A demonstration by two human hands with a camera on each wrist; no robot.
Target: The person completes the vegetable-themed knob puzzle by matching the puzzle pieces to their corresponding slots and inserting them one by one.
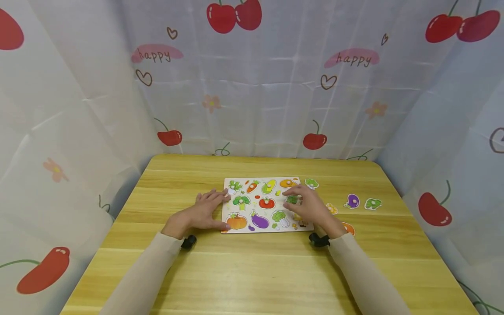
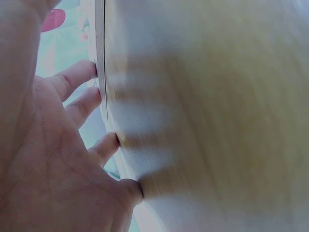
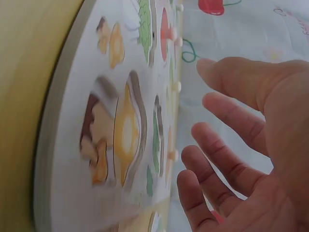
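A wooden vegetable puzzle board [image 1: 252,213] lies on the table. My left hand [image 1: 204,211] rests at its left edge with fingers spread, the thumb beside the pumpkin [image 1: 236,222]. In the left wrist view the left fingertips [image 2: 108,147] touch down at the surface. My right hand [image 1: 311,205] hovers over the board's right part, thumb and fingers apart, holding nothing; the right wrist view shows the empty fingers [image 3: 231,159]. Beneath it is a green piece [image 1: 292,199], partly hidden. Knobbed pieces include the tomato [image 1: 267,203], carrot [image 1: 252,187] and broccoli [image 1: 241,202].
Several loose pieces lie right of the board: a purple one [image 1: 352,201], a leafy green one [image 1: 372,204], another green one [image 1: 311,183], a yellow one [image 1: 332,208] and an orange one [image 1: 348,229]. A printed curtain [image 1: 267,118] hangs behind the wooden table [image 1: 252,271].
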